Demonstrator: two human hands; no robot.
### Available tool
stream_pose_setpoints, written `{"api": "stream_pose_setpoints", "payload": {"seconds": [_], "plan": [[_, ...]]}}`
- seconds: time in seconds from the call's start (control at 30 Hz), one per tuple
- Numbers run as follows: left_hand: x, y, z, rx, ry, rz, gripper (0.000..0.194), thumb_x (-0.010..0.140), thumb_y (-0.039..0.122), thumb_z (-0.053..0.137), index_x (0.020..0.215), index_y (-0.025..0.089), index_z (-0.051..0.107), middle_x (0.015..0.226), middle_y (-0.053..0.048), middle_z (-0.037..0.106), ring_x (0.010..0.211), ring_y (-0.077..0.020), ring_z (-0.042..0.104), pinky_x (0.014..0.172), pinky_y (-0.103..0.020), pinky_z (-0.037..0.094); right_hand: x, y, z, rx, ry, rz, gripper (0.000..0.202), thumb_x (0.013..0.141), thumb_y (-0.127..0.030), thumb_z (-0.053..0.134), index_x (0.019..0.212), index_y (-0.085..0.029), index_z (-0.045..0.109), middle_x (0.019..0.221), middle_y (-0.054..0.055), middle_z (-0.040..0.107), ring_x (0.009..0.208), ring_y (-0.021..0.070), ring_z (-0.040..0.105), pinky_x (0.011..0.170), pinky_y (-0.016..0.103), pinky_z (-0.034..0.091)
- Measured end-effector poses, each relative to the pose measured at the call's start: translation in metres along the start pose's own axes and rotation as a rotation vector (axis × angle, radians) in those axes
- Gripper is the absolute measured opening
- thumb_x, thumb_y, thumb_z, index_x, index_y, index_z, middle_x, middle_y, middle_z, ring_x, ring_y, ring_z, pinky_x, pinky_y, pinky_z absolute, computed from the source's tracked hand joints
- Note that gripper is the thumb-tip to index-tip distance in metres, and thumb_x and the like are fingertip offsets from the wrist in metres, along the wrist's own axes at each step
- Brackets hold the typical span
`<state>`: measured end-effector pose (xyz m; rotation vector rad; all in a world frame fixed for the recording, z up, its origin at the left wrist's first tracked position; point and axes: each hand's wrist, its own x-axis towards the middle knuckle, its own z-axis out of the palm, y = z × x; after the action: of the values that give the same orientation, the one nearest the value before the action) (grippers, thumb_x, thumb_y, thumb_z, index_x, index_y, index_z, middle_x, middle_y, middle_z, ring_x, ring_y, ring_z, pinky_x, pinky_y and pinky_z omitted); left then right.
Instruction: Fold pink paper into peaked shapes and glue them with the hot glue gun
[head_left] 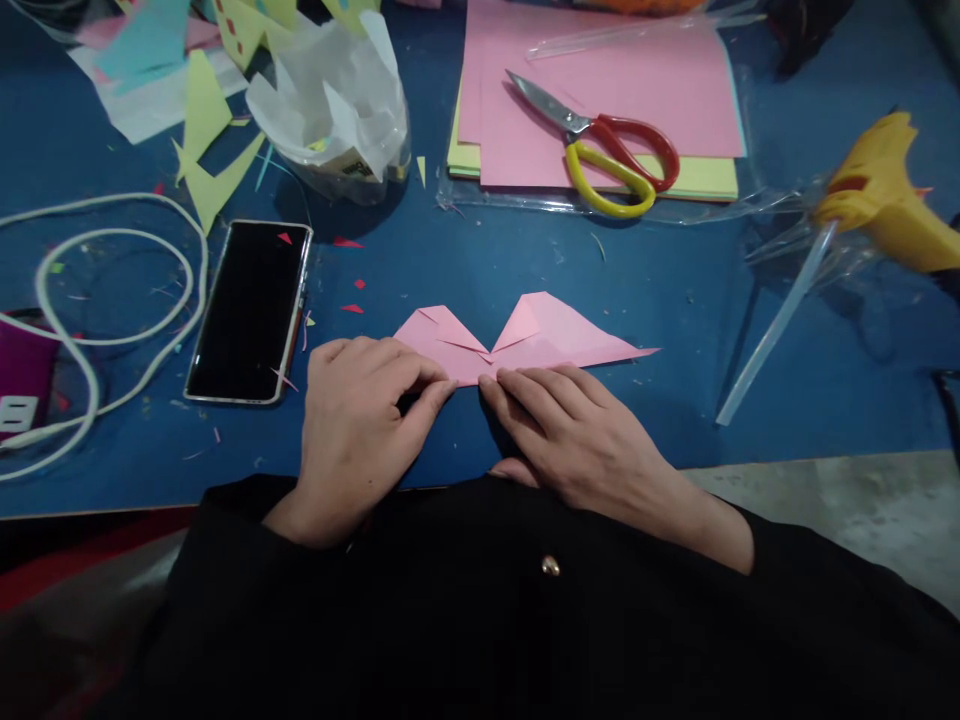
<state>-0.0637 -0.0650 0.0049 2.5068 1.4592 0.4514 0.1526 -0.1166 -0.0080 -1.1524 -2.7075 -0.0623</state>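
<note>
A folded pink paper lies on the blue table, with two raised peaks and a notch between them; its right end tapers to a point. My left hand is closed on the paper's lower left edge, thumb and fingertips together. My right hand has its fingers lying flat along the lower edge, right of the notch, its thumb partly tucked below. Between the two hands is a small gap. Part of the paper's left side is hidden under my left hand.
Scissors rest on stacked coloured paper. A phone, white cable and paper-lined plastic cup are at left. A yellow glue gun with a clear stick is at right. Scraps lie about the blue table.
</note>
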Motion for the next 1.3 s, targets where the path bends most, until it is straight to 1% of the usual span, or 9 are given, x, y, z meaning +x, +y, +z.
{"api": "stream_pose_setpoints", "payload": {"seconds": [0.2,0.37,0.53,0.63,0.83,1.0,1.13,1.23,1.3], "plan": [[0.001,-0.004,-0.002,0.041,-0.012,0.004,0.023,0.095,0.032,0.058,0.075,0.026,0.065,0.077,0.0,0.07,0.078,-0.023,0.062,0.079,-0.045,0.04,0.003,-0.002,0.001,-0.044,-0.02,-0.005,0.069,0.1,-0.056,0.039,0.139,-0.001,0.05,0.121,0.018,0.065,0.101,0.0275,0.053,0.087,0.042,0.044],[0.004,-0.006,-0.005,0.059,-0.034,0.004,0.023,0.093,0.032,0.059,0.071,0.025,0.063,0.072,0.0,0.068,0.075,-0.0235,0.062,0.075,-0.044,0.04,0.004,-0.004,0.002,-0.078,-0.015,-0.009,0.069,0.101,-0.056,0.036,0.139,0.0,0.051,0.121,0.019,0.065,0.104,0.0282,0.052,0.09,0.042,0.042],[0.006,-0.007,-0.006,0.061,-0.049,0.02,0.022,0.091,0.033,0.061,0.07,0.025,0.062,0.07,0.0,0.066,0.074,-0.0238,0.062,0.074,-0.044,0.04,0.006,-0.006,0.0,-0.111,-0.052,0.001,0.067,0.1,-0.057,0.036,0.144,-0.007,0.048,0.123,0.019,0.063,0.102,0.0284,0.053,0.092,0.043,0.04],[0.004,-0.009,-0.007,0.072,-0.05,0.02,0.022,0.092,0.033,0.062,0.071,0.025,0.062,0.07,0.0,0.065,0.074,-0.0242,0.062,0.075,-0.044,0.04,0.008,-0.007,0.0,-0.108,-0.06,0.006,0.07,0.099,-0.059,0.036,0.142,-0.006,0.049,0.117,0.018,0.064,0.098,0.0284,0.053,0.089,0.043,0.04],[-0.006,-0.02,-0.013,0.11,-0.027,0.008,0.022,0.094,0.035,0.059,0.074,0.025,0.062,0.074,0.0,0.067,0.076,-0.0237,0.062,0.079,-0.045,0.04,0.012,-0.008,-0.001,-0.123,-0.067,0.007,0.069,0.099,-0.06,0.034,0.141,-0.007,0.05,0.112,0.018,0.064,0.093,0.0282,0.051,0.085,0.043,0.04],[-0.014,-0.029,-0.019,0.132,-0.044,-0.016,0.021,0.096,0.036,0.057,0.078,0.025,0.062,0.078,-0.001,0.069,0.079,-0.024,0.063,0.082,-0.046,0.04,0.019,-0.011,-0.002,-0.139,-0.073,-0.026,0.069,0.098,-0.058,0.039,0.144,-0.007,0.048,0.098,0.013,0.062,0.088,0.0283,0.049,0.084,0.044,0.04],[-0.017,-0.035,-0.023,0.079,-0.061,-0.044,0.022,0.096,0.037,0.056,0.079,0.025,0.063,0.081,-0.001,0.07,0.081,-0.0233,0.063,0.082,-0.045,0.04,0.024,-0.013,-0.003,-0.158,-0.093,-0.043,0.069,0.098,-0.056,0.042,0.146,-0.007,0.047,0.094,0.012,0.061,0.086,0.0282,0.05,0.088,0.047,0.04],[-0.018,-0.038,-0.025,0.005,-0.087,-0.038,0.018,0.094,0.038,0.061,0.083,0.025,0.065,0.084,0.0,0.071,0.084,-0.0226,0.064,0.08,-0.043,0.041,0.026,-0.014,-0.002,-0.172,-0.089,-0.057,0.07,0.097,-0.056,0.042,0.145,-0.006,0.047,0.093,0.012,0.061,0.085,0.0287,0.05,0.089,0.048,0.04],[-0.02,-0.041,-0.025,-0.02,-0.083,-0.032,0.016,0.094,0.037,0.061,0.083,0.025,0.066,0.085,0.0,0.071,0.085,-0.0224,0.065,0.079,-0.042,0.042,0.026,-0.014,-0.002,-0.175,-0.086,-0.062,0.069,0.097,-0.056,0.042,0.145,-0.006,0.047,0.092,0.012,0.061,0.085,0.0289,0.05,0.089,0.048,0.04]]}}
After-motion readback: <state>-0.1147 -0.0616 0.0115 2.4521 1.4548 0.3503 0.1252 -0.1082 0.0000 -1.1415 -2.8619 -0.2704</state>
